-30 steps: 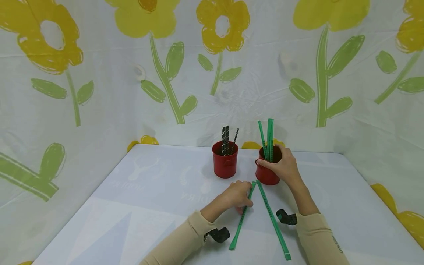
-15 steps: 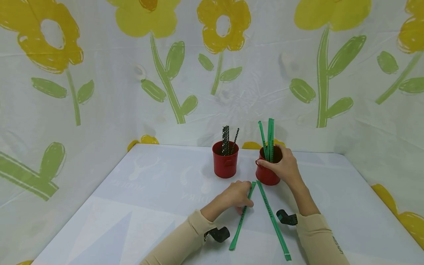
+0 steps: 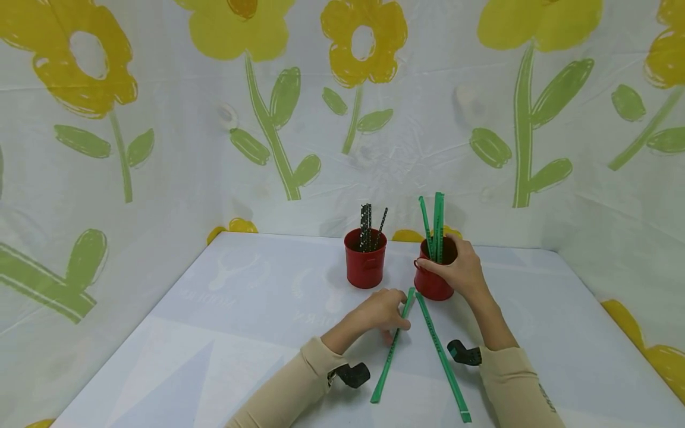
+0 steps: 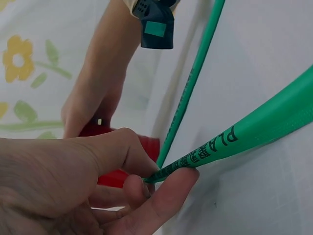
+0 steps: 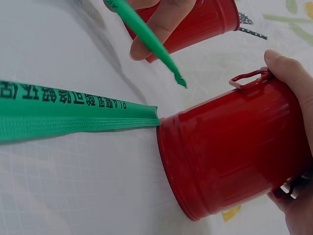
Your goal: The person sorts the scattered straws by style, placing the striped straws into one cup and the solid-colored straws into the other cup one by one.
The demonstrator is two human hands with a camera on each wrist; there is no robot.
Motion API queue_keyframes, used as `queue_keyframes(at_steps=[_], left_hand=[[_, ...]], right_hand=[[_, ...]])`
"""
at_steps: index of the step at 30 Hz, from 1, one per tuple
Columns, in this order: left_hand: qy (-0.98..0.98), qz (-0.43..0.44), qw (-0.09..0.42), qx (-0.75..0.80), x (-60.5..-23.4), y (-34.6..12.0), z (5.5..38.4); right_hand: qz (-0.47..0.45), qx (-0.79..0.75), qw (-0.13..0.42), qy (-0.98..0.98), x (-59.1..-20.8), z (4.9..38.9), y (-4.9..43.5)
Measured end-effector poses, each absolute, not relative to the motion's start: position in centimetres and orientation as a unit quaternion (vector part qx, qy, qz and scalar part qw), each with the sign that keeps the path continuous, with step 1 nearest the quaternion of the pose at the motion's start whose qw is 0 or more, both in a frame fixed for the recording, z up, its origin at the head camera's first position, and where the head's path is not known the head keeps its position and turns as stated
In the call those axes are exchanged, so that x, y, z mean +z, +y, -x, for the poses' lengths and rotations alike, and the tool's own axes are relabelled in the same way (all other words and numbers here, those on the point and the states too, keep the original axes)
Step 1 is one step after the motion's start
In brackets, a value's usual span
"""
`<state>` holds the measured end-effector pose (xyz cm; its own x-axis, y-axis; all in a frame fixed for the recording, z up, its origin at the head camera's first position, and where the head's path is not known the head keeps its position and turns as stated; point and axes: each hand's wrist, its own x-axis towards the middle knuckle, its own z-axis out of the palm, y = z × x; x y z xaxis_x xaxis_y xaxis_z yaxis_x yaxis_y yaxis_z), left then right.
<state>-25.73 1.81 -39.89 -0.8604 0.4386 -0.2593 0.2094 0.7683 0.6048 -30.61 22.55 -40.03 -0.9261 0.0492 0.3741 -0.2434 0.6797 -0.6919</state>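
Observation:
My left hand point(image 3: 381, 312) pinches a green wrapped straw point(image 3: 391, 359) between thumb and fingers; printed lettering shows on its wrapper in the left wrist view. A second green wrapped straw point(image 3: 443, 362) lies on the table to its right, its far end close to the base of the right-hand red bucket point(image 3: 430, 284). Around that bucket's rim curls my right hand point(image 3: 462, 268), thumb at the near left by a small handle point(image 5: 249, 78). Several green wrapped straws point(image 3: 437, 226) stand upright in this bucket.
Left of the held bucket stands another red bucket point(image 3: 364, 270) with several black, white-dotted straws point(image 3: 365, 229). The pale table point(image 3: 241, 333) ends at a flower-patterned curtain point(image 3: 417, 137) behind. Black wrist cameras point(image 3: 353, 375) stick out below both sleeves.
The far end of the straw in my left hand has risen slightly, and the left hand has shifted a little upward. My right hand stays on the bucket.

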Motion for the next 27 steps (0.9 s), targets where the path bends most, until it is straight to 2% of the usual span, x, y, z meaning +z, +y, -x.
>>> queue_keyframes(at_steps=[12,27], left_hand=[[0.886,-0.204,0.215,0.358,-39.44,1.21,26.18],[0.863,-0.22,0.207,0.405,-39.35,1.08,26.55]], right_hand=[[-0.056,0.395,0.189,-0.897,-40.08,30.56,22.59],[-0.057,0.398,0.19,-0.896,-40.14,30.74,22.6]])
